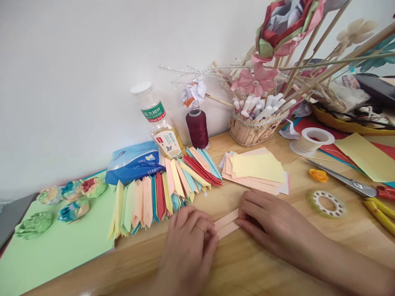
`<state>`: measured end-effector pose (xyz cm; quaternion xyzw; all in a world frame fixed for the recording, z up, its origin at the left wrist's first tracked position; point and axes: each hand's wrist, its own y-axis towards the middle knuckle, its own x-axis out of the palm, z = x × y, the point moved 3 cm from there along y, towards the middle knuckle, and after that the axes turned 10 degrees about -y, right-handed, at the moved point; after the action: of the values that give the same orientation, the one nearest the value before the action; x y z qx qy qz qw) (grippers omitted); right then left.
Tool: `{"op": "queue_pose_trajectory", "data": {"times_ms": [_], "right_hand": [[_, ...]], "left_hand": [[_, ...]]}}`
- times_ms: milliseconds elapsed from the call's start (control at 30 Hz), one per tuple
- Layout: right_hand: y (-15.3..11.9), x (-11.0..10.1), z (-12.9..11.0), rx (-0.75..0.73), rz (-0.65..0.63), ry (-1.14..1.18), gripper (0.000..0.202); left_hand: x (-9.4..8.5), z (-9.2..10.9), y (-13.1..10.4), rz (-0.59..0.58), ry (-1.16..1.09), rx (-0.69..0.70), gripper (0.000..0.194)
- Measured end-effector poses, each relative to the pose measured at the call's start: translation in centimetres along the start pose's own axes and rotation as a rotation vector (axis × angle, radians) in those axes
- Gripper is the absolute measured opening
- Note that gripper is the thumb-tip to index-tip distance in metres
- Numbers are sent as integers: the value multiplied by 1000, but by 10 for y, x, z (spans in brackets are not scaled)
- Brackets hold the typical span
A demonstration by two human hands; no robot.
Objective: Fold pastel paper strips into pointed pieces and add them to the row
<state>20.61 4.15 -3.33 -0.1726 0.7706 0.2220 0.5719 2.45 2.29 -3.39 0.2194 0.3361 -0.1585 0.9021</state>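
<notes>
At the front of the wooden table (148,263), both hands are on one folded strip of pale peach paper (227,225). The left hand (189,246), with a ring (200,227) on one finger, has its fingers curled and nearly closed at the strip's left end. The right hand (262,218) pinches the other end, thumb below and fingers bent over the top. The strip lies between them, a crease line running along it.

Just beyond, a long row of folded paper pieces (145,203) in yellow, green, peach, red and blue slants up toward the bottle (157,119) and the maroon thread spool (197,128). Behind the right hand sits a loose stack of paper sheets (259,168), pale yellow on top. Over on the right come a roll of clear tape (327,204), an orange paper flower (318,175) and open-looking scissors (345,181), their red handles at the picture's edge. And on the left, crumpled paper flowers (70,209) rest on green sheets (64,255), beside a blue packet (134,162).
</notes>
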Motion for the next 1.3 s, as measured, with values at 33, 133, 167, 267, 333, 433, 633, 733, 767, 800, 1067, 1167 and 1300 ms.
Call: {"op": "queue_pose_trajectory", "data": {"times_ms": [33,133,167,267,333,433,633,733,767,800,1067,1167,1300], "right_hand": [[0,0,0,-4,5,-2,19],[0,-1,-1,-15,31,-16,18],[0,-1,-1,-19,39,-25,17],[-1,-1,-2,-35,62,-62,17],[-1,0,-2,-43,76,-78,16],[-1,0,-1,-51,86,-78,16],[-2,6,2,-111,109,-117,21],[-4,9,3,-138,138,-154,25],[-4,9,4,-136,141,-161,26],[-5,8,5,-132,138,-167,27],[-20,-11,-22,-347,192,-293,40],[-27,-1,-28,-383,186,-377,82],[-32,5,-24,-422,183,-419,92]], "left_hand": [[-1,0,1,4,8,-3,10],[-4,4,4,6,71,50,11],[-4,6,5,-4,101,91,15],[-5,11,5,19,205,239,26],[-4,11,2,49,263,335,25],[-2,9,-4,43,325,436,23],[0,8,-8,-85,487,594,35],[-1,8,-8,-143,549,603,36],[-2,9,-8,-150,567,603,36],[-2,9,-9,-158,584,606,36],[4,8,-13,-150,631,633,35],[4,8,-15,-128,619,608,35],[3,10,-17,-145,653,569,37]]}}
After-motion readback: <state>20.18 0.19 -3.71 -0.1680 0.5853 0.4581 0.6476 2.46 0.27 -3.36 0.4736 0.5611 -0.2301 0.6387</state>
